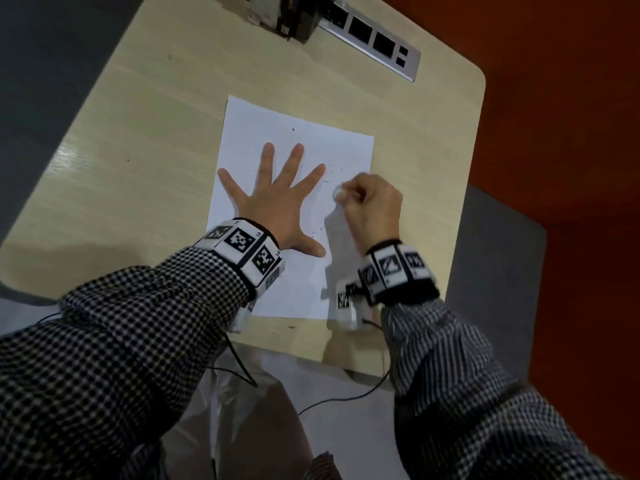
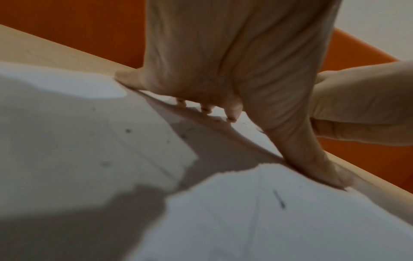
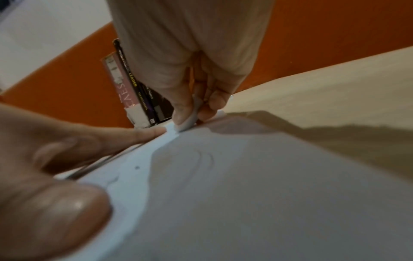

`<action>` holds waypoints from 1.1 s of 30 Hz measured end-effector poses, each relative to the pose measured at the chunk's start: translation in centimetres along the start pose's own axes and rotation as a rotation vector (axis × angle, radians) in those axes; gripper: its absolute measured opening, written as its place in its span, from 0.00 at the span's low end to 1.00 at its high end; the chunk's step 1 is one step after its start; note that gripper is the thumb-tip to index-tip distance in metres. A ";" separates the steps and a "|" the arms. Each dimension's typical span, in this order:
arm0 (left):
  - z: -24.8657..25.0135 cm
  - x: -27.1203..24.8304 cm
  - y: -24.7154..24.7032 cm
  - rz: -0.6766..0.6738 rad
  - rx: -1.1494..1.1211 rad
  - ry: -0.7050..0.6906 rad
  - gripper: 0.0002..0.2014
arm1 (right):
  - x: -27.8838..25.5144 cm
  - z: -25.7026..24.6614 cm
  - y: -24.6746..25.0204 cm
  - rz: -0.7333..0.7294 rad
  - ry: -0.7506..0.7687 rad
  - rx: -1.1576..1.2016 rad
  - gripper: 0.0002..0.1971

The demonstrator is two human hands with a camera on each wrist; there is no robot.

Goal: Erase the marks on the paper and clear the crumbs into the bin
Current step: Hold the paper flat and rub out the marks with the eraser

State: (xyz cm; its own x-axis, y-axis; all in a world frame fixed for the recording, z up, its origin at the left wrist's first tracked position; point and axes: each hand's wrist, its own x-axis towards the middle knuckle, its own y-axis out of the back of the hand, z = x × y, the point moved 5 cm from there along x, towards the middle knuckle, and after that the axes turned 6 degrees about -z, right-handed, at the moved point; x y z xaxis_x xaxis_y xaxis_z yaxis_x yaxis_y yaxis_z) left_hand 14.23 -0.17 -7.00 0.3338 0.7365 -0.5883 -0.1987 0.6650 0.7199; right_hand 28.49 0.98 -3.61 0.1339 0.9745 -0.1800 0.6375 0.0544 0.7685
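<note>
Bare table [image 1: 166,109] left of the paper [image 1: 298,282] and beyond its far edge — open passage, books [image 1: 277,12] and power strip [image 1: 374,39] blocking the far edge, left hand [image 1: 277,199] spread flat covering mid-paper, right hand [image 1: 370,206] crowding its right edge — narrow gap between them.

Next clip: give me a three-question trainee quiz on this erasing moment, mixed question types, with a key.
1. True or false: the left hand lies flat with fingers spread on the sheet of paper.
2. What does the right hand pinch? A) a pencil B) a white eraser C) a brush
3. Fill in: behind the paper, near the desk's far edge, a silver ______ strip is set into the top.

Key: 1 true; 2 B; 3 socket
</note>
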 end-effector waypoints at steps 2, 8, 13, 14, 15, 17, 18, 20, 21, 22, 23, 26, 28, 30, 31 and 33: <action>0.0 0.4 0.6 -0.009 0.005 -0.003 0.65 | 1.3 0.0 0.4 -0.020 -0.050 0.047 0.03; 1.3 -1.7 -0.4 -0.017 0.010 -0.093 0.64 | 1.7 -0.2 1.0 -0.096 -0.027 0.039 0.03; 1.5 -2.3 -2.8 -0.009 0.068 -0.073 0.62 | -0.7 0.0 0.8 -0.045 0.150 -0.080 0.04; 1.4 -2.2 -2.8 -0.010 0.067 -0.071 0.62 | -1.6 0.4 0.6 -0.031 0.162 -0.085 0.06; 1.4 -2.2 -2.8 -0.013 0.067 -0.069 0.62 | -2.8 0.9 0.4 -0.024 0.168 -0.082 0.06; 1.5 -1.9 -3.0 -0.012 0.072 -0.074 0.63 | -5.6 1.5 -0.2 -0.022 0.189 -0.110 0.08; 1.5 -1.9 -3.0 -0.013 0.074 -0.073 0.63 | -6.6 1.4 -0.5 -0.032 0.199 -0.134 0.08; 1.6 -1.8 -2.9 -0.019 0.084 -0.070 0.63 | -6.4 1.2 -0.4 -0.063 0.206 -0.141 0.08; 1.6 -1.9 -2.8 -0.021 0.089 -0.068 0.63 | -5.4 1.0 -0.2 -0.059 0.200 -0.131 0.07; 1.7 -1.9 -2.8 -0.017 0.088 -0.067 0.63 | -4.1 0.8 0.0 -0.035 0.186 -0.116 0.06; 1.6 -1.8 -2.8 -0.009 0.085 -0.065 0.64 | -2.9 0.7 0.1 -0.013 0.167 -0.091 0.06; 1.6 -1.8 -2.8 -0.007 0.076 -0.068 0.64 | -4.4 0.8 -0.3 0.005 0.171 -0.107 0.08; 1.6 -1.7 -2.9 -0.012 0.078 -0.069 0.65 | -7.3 0.7 -0.6 -0.054 0.200 -0.145 0.10; 1.6 -1.7 -2.8 -0.015 0.089 -0.070 0.65 | -6.8 0.7 -0.5 -0.116 0.204 -0.129 0.08; 1.6 -1.7 -2.8 -0.016 0.090 -0.071 0.64 | -5.4 0.6 -0.3 -0.113 0.193 -0.121 0.08; 1.6 -1.7 -2.9 -0.012 0.079 -0.066 0.64 | -2.5 0.7 -0.2 -0.070 0.152 -0.092 0.07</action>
State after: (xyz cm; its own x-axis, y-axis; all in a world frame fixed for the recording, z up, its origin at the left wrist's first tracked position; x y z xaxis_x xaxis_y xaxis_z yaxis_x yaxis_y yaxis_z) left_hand 15.72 -3.49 -7.50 0.3962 0.7174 -0.5730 -0.1223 0.6597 0.7415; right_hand 28.59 -1.66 -3.70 -0.0291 0.9889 -0.1456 0.5684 0.1362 0.8114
